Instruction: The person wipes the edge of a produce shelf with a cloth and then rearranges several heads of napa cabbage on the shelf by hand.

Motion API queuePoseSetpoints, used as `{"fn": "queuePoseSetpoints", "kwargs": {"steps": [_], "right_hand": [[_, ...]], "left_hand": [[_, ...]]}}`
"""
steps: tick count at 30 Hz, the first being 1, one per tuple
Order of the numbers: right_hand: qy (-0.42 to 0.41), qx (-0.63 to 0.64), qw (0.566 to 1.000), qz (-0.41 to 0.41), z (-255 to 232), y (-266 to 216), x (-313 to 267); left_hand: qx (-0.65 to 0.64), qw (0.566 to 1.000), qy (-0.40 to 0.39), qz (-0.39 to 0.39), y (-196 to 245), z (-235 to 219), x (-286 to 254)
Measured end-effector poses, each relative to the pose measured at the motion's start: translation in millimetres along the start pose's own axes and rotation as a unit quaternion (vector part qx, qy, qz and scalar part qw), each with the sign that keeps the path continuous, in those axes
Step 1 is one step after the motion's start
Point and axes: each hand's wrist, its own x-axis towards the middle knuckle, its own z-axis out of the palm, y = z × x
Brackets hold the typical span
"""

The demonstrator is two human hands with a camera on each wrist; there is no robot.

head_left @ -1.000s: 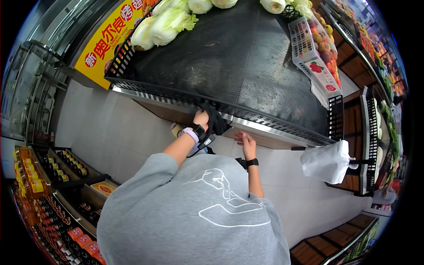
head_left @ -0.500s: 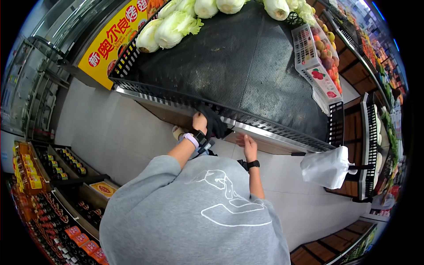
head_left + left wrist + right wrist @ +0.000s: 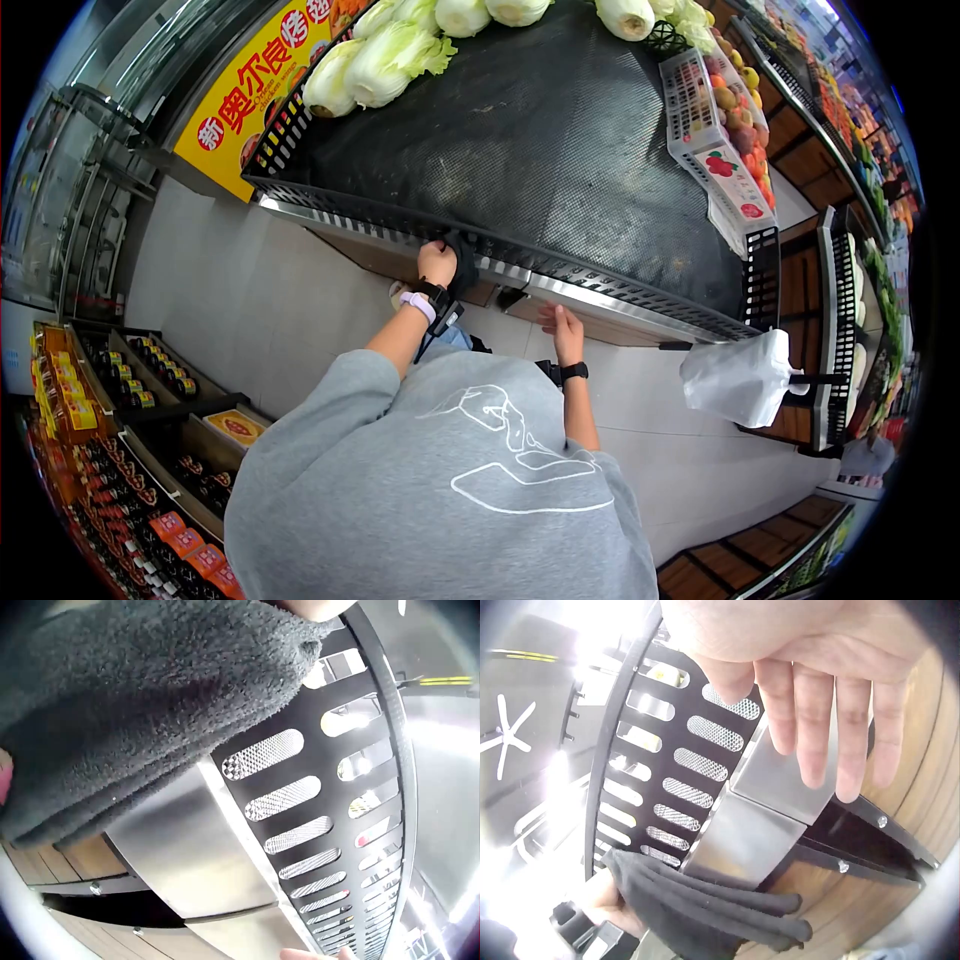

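My left hand (image 3: 437,264) grips a dark grey terry cloth (image 3: 463,262) at the front edge of the produce stand. In the left wrist view the fuzzy cloth (image 3: 150,697) hangs in folds across the steel strip and the slotted black rim. Part of the hand shows above it. From the right wrist view, the cloth (image 3: 697,900) drapes down from the left hand (image 3: 607,901) in long folds. My right hand (image 3: 563,333) holds nothing. Its fingers (image 3: 814,735) extend loosely in front of the steel strip (image 3: 735,832), to the right of the cloth.
Napa cabbages (image 3: 380,70) lie along the far left of the black mat (image 3: 500,140). A fruit crate (image 3: 712,140) stands at the right. White plastic bags (image 3: 738,378) hang off the right corner. Bottle shelves (image 3: 150,400) stand at lower left.
My left hand has shifted left along the stand's front edge, taking the cloth with it. The gap beneath the steel strip now shows more. My right hand has hardly moved.
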Motion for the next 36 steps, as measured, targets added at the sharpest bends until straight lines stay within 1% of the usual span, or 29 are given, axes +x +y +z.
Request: {"fn": "queuePoseSetpoints", "kwargs": {"steps": [2,3,5,6,7,10,11,12,14,15,17,19,20,21,22,23,24,25,26,27,29,30,31,32,33,34,35,36], "right_hand": [[-0.006,-0.002,1.0,-0.001,3,-1,-1],[-0.009,-0.003,1.0,-0.003,4,-2,-1],[-0.013,-0.003,1.0,-0.003,5,-2,-1],[-0.016,-0.003,1.0,-0.004,5,-3,-1],[-0.017,-0.004,1.0,-0.006,5,-3,-1],[-0.015,-0.008,1.0,-0.013,5,-5,2],[-0.016,-0.009,1.0,-0.015,4,-4,1],[-0.019,-0.01,1.0,-0.016,4,-3,1],[-0.02,-0.007,1.0,-0.017,5,-1,1],[-0.02,-0.006,1.0,-0.016,5,-1,1],[-0.022,-0.006,1.0,-0.013,4,-1,0],[-0.025,-0.007,1.0,-0.011,0,1,0],[-0.019,0.003,1.0,-0.01,-1,3,-1],[-0.014,0.014,1.0,-0.008,-2,3,0],[-0.013,0.014,1.0,-0.007,-3,3,-1],[-0.009,0.007,1.0,-0.004,-5,4,-1],[-0.006,0.0,1.0,-0.001,-6,3,-2],[-0.006,-0.001,1.0,0.001,-6,2,-2],[-0.003,-0.003,1.0,0.003,-6,2,-3],[-0.001,-0.005,1.0,0.005,-5,1,-4],[-0.002,-0.003,1.0,0.005,-1,1,-5],[-0.003,-0.001,1.0,0.002,0,0,-3],[-0.006,-0.003,1.0,-0.001,0,1,-1],[-0.011,0.005,1.0,0.0,1,3,0],[-0.016,0.014,1.0,0.002,2,4,1],[-0.019,0.009,1.0,0.001,2,4,2],[-0.02,0.011,1.0,-0.001,1,5,3],[-0.018,0.008,1.0,-0.007,1,5,4]], "left_hand": [[0.07,0.997,-0.01,0.007,9,-3,-3],[0.07,0.997,-0.009,0.006,4,-2,0],[0.088,0.995,-0.006,0.044,-31,5,11],[0.088,0.995,-0.005,0.044,-62,11,19],[0.017,0.999,-0.007,-0.032,-99,18,30],[-0.156,0.981,-0.036,-0.107,-93,8,18],[-0.216,0.967,-0.038,-0.127,-57,2,-1],[-0.217,0.967,-0.037,-0.126,-39,-1,-7],[-0.358,0.92,0.015,-0.158,-21,-4,-9],[-0.358,0.92,0.015,-0.157,-18,-7,-3],[-0.3,0.944,-0.038,-0.134,-14,-16,14],[-0.285,0.949,-0.037,-0.127,-20,-14,20],[-0.206,0.974,-0.011,-0.088,-23,-14,21],[-0.126,0.991,0.015,-0.049,-18,-16,20],[-0.125,0.991,0.014,-0.05,-13,-18,19],[-0.018,0.999,0.026,-0.017,-8,-21,17],[0.09,0.995,0.037,0.016,1,-23,15],[0.089,0.995,0.037,0.014,6,-25,13],[0.111,0.993,0.024,0.03,10,-27,12],[0.133,0.99,0.012,0.047,11,-28,11],[0.134,0.99,0.015,0.047,5,-27,12],[0.134,0.99,0.016,0.049,-1,-25,14],[0.131,0.99,0.02,0.049,-23,-18,20],[0.047,0.999,0.023,0.002,-60,-9,31],[-0.036,0.998,0.025,-0.046,-87,-5,38],[-0.144,0.986,-0.019,-0.083,-69,-15,28],[-0.256,0.954,-0.023,-0.152,-52,-18,11],[-0.318,0.933,-0.013,-0.167,-40,-22,2]]}}
